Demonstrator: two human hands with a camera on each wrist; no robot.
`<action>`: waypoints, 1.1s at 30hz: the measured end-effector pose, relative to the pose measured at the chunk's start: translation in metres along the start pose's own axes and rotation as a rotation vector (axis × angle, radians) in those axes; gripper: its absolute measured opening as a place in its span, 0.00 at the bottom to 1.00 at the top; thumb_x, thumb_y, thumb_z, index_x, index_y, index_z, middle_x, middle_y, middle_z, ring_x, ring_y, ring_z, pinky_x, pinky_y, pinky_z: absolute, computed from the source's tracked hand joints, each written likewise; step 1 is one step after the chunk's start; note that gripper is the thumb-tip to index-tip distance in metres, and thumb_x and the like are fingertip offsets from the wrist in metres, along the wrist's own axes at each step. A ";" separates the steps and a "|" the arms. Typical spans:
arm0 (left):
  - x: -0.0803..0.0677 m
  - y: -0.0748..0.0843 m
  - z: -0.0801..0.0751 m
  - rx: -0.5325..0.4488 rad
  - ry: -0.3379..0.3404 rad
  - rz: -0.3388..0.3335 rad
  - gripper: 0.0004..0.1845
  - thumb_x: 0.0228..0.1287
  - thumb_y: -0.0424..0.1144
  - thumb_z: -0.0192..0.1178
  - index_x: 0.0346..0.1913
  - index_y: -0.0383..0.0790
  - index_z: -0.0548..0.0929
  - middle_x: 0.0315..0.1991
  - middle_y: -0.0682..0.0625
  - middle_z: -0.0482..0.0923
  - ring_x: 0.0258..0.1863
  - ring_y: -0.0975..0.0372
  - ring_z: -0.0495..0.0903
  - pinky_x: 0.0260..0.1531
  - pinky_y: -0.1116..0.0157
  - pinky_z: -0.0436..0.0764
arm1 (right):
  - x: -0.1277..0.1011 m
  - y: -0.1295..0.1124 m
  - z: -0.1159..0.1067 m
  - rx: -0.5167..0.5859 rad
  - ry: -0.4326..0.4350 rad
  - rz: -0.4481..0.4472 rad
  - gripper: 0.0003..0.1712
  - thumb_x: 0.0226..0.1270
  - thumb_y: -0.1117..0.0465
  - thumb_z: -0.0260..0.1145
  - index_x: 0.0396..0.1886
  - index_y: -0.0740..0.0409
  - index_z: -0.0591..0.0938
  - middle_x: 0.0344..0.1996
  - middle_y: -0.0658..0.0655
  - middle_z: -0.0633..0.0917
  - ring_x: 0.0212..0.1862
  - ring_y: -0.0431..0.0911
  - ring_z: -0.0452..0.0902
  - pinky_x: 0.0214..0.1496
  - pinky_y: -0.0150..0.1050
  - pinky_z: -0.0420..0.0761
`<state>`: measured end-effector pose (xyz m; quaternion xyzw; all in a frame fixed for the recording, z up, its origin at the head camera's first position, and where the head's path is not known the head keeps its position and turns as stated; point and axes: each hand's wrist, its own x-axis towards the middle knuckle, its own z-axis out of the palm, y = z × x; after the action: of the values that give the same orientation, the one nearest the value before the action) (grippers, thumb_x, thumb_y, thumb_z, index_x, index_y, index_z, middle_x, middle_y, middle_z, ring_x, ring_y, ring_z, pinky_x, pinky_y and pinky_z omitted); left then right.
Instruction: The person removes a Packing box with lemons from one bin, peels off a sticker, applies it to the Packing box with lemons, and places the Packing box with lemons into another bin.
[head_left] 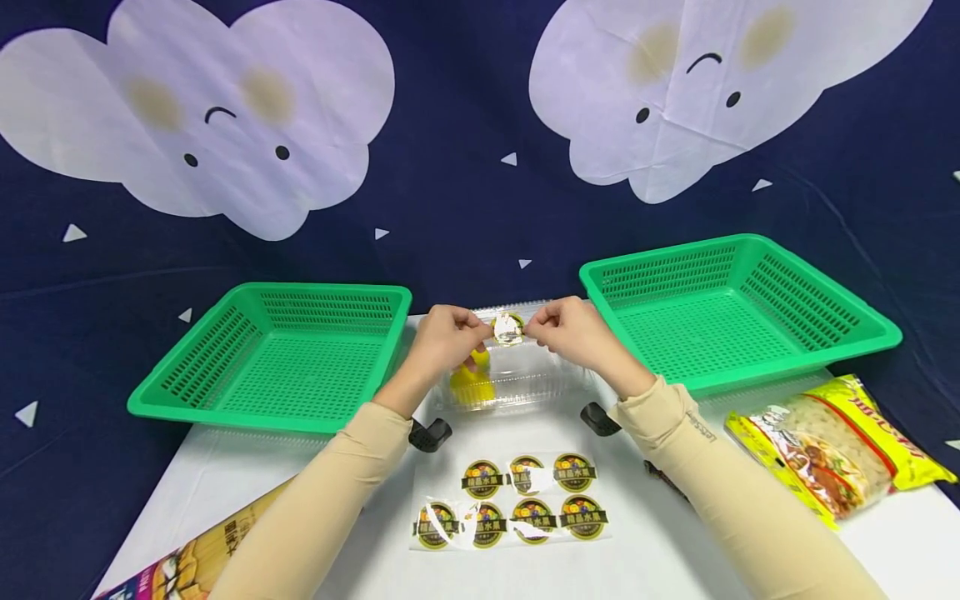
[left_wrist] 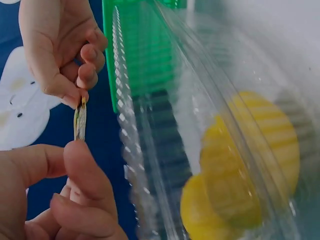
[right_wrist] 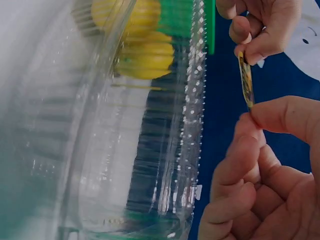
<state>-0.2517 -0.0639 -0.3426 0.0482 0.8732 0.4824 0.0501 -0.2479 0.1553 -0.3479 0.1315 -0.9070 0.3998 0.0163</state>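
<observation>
A round black-and-gold sticker (head_left: 507, 328) is stretched between both hands above a clear plastic clamshell box (head_left: 525, 387). My left hand (head_left: 450, 335) pinches its left edge between thumb and forefinger. On the opposite edge, my right hand (head_left: 572, 332) pinches it the same way. Both wrist views show the sticker (left_wrist: 80, 120) nearly edge-on, apart from the lid. Yellow fruits (right_wrist: 145, 55) lie inside the box, toward its left end in the head view. The box lid, with its ridged rim, lies over them.
A sheet of similar round stickers (head_left: 487, 525) lies in front of the box. Green baskets stand to the left (head_left: 300, 375) and right (head_left: 697, 325). A yellow food packet (head_left: 832, 450) lies at the right, and a brown packet (head_left: 202, 550) at the lower left.
</observation>
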 end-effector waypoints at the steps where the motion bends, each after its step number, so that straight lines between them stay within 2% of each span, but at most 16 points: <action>1: 0.002 -0.001 0.000 0.000 -0.009 -0.014 0.08 0.71 0.38 0.68 0.36 0.36 0.90 0.28 0.42 0.89 0.13 0.63 0.81 0.13 0.72 0.71 | 0.002 0.000 0.000 -0.015 -0.018 0.005 0.11 0.69 0.59 0.67 0.33 0.60 0.91 0.20 0.50 0.84 0.23 0.41 0.74 0.26 0.33 0.75; 7: 0.008 -0.006 0.000 -0.004 -0.047 -0.060 0.08 0.69 0.35 0.69 0.37 0.32 0.91 0.23 0.47 0.86 0.12 0.65 0.80 0.13 0.74 0.70 | 0.010 -0.003 0.004 -0.103 -0.082 0.021 0.11 0.67 0.59 0.66 0.29 0.58 0.89 0.23 0.51 0.86 0.24 0.41 0.72 0.27 0.32 0.72; 16: 0.012 -0.009 0.003 0.081 -0.068 -0.093 0.09 0.70 0.38 0.70 0.39 0.33 0.92 0.28 0.46 0.91 0.13 0.66 0.82 0.15 0.72 0.74 | 0.016 0.000 0.005 -0.147 -0.093 0.039 0.10 0.66 0.59 0.68 0.28 0.58 0.90 0.25 0.52 0.89 0.26 0.40 0.75 0.28 0.32 0.73; 22: 0.014 -0.007 0.006 0.140 -0.070 -0.103 0.10 0.70 0.39 0.71 0.31 0.39 0.90 0.26 0.49 0.91 0.14 0.66 0.83 0.15 0.72 0.73 | 0.017 0.003 0.005 -0.168 -0.101 0.068 0.11 0.66 0.58 0.69 0.30 0.59 0.91 0.26 0.52 0.90 0.26 0.40 0.75 0.28 0.32 0.73; 25: 0.015 -0.008 0.007 0.154 -0.068 -0.104 0.11 0.70 0.39 0.71 0.29 0.39 0.89 0.27 0.49 0.91 0.14 0.66 0.83 0.15 0.72 0.74 | 0.018 0.005 0.006 -0.191 -0.104 0.075 0.11 0.66 0.57 0.70 0.30 0.59 0.92 0.26 0.51 0.89 0.26 0.40 0.75 0.28 0.32 0.73; 33: 0.018 -0.012 0.005 0.165 -0.064 -0.098 0.10 0.69 0.40 0.71 0.37 0.34 0.93 0.25 0.49 0.91 0.13 0.66 0.82 0.14 0.73 0.74 | 0.019 0.002 0.011 -0.241 -0.103 0.106 0.10 0.66 0.57 0.69 0.27 0.54 0.91 0.22 0.48 0.85 0.25 0.41 0.73 0.27 0.33 0.71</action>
<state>-0.2695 -0.0636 -0.3564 0.0247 0.9092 0.4040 0.0974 -0.2661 0.1449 -0.3543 0.1009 -0.9537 0.2809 -0.0359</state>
